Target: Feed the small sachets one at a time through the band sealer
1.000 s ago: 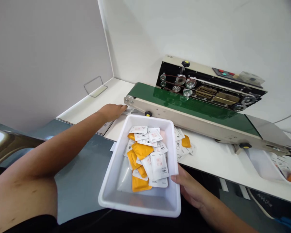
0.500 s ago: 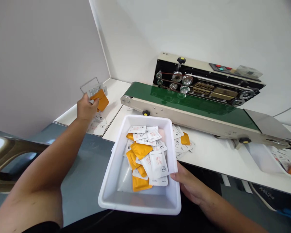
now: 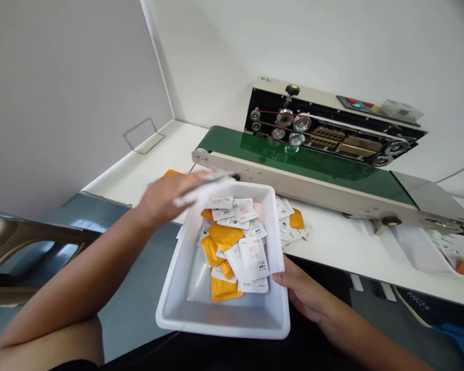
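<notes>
My left hand (image 3: 166, 198) is blurred with motion at the far left corner of a white plastic tray (image 3: 178, 299), gripping a few white sachets (image 3: 206, 188) that stick out over the tray rim. An orange sachet (image 3: 171, 173) shows just behind the hand. The tray holds several white and orange sachets (image 3: 234, 247) piled at its far end. My right hand (image 3: 301, 296) grips the tray's right edge, thumb on the rim.
A band sealer with a green conveyor belt (image 3: 313, 162) stands behind the tray on the white table (image 3: 332, 247). Loose sachets (image 3: 292, 224) lie between tray and conveyor. A wire stand (image 3: 143, 135) sits at the far left. A white bin (image 3: 425, 255) is at right.
My left hand picked sachets up from the table's left side, raised them near the wire stand, then swept right and down to the tray's corner. My right hand stayed on the tray.
</notes>
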A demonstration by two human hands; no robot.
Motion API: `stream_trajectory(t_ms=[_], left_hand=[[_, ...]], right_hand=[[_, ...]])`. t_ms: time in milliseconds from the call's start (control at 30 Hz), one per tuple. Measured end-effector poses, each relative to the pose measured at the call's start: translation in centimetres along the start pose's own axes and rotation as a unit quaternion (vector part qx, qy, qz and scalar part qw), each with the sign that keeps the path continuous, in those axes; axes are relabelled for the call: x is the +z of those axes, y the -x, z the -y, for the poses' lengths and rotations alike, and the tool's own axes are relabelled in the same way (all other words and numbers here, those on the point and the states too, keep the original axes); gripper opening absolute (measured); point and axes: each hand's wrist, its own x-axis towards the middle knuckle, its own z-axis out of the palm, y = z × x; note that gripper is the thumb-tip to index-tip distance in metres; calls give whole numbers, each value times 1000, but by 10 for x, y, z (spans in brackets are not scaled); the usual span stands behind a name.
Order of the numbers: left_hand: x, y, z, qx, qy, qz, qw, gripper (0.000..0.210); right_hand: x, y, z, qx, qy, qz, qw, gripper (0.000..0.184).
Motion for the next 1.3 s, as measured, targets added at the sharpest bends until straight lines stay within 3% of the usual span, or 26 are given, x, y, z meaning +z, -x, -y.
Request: stream_trajectory(t_ms=[67, 133, 167, 233, 367, 467, 567, 633, 800, 900, 1033, 1200, 1300], left_hand=[[9, 7, -34, 188, 37, 181, 965, 37], [13, 8, -54, 260, 33, 261, 929, 56], [12, 7, -55, 260, 23, 280, 924, 67], [3, 4, -40, 219, -4, 287, 932, 83], [-21, 5, 39, 83, -80, 237, 965, 89], [-26, 12, 94, 12, -169, 296, 940, 87], [-21, 21, 122, -24, -205, 371, 906, 84], [-18, 27, 129, -20, -199, 358, 912, 79], [-24, 36, 128, -21, -173, 258, 950, 54], [-34, 36, 119, -28, -193, 285, 939, 57], [-41, 35, 111, 8, -176, 369, 912, 93], [-51, 47, 114, 14, -155, 365, 918, 59], [-62, 65, 117, -8, -102, 337, 936, 51]], right_hand=[[0, 0, -1, -3, -2, -2, 1000, 78], [1, -1, -1, -3, -4, -7, 1000, 78], [1, -1, -1, -3, -4, -8, 1000, 79], [1, -1, 0, -1, -5, -5, 1000, 78], [2, 0, 2, 0, 4, -7, 1000, 78], [3, 1, 2, 3, 10, -12, 1000, 78], [3, 1, 2, 1, 12, -10, 1000, 76], [3, 1, 2, 4, 16, -11, 1000, 75], [2, 2, 1, 2, 16, -17, 1000, 77], [3, 1, 2, 8, 16, -19, 1000, 74], [4, 2, 3, 10, 16, -18, 1000, 72], [5, 2, 4, 5, 17, -20, 1000, 78], [3, 0, 4, 7, 21, -16, 1000, 77]])
